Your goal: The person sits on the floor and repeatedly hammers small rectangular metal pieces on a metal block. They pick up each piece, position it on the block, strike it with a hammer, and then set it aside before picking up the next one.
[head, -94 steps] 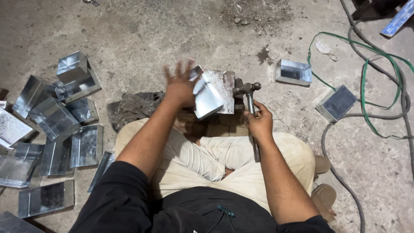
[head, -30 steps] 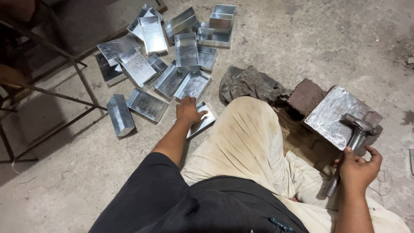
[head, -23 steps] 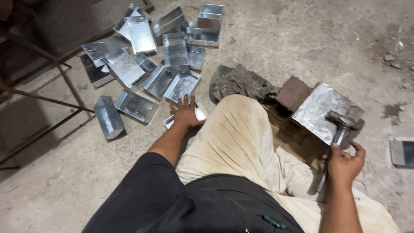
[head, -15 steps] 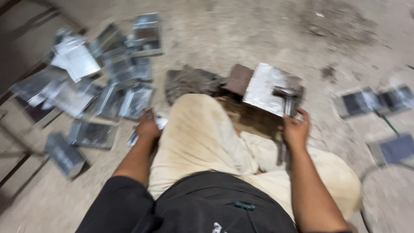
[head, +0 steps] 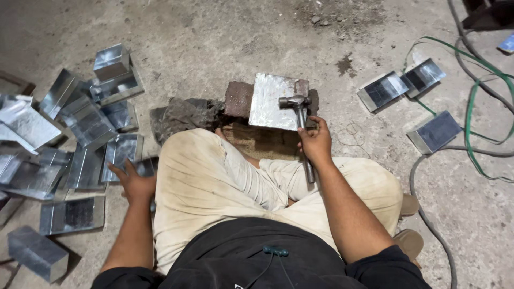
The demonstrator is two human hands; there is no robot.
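Galvanised sheet-metal trays (head: 80, 160) lie scattered on the concrete floor (head: 203, 43), where the left hand (head: 136, 182) spreads open over one tray (head: 145, 167). Its partner, the right hand (head: 316, 142), grips a hammer (head: 297, 115) resting on a metal plate (head: 270, 101) atop a brick (head: 238, 99).

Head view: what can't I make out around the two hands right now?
- Left hand: its palm covers whatever part of the metal tray it touches, so a grip cannot be confirmed.
- Hammer: the right hand wraps its handle, whose lower end runs down against the trousers.
- Brick: mostly hidden under the metal sheet.
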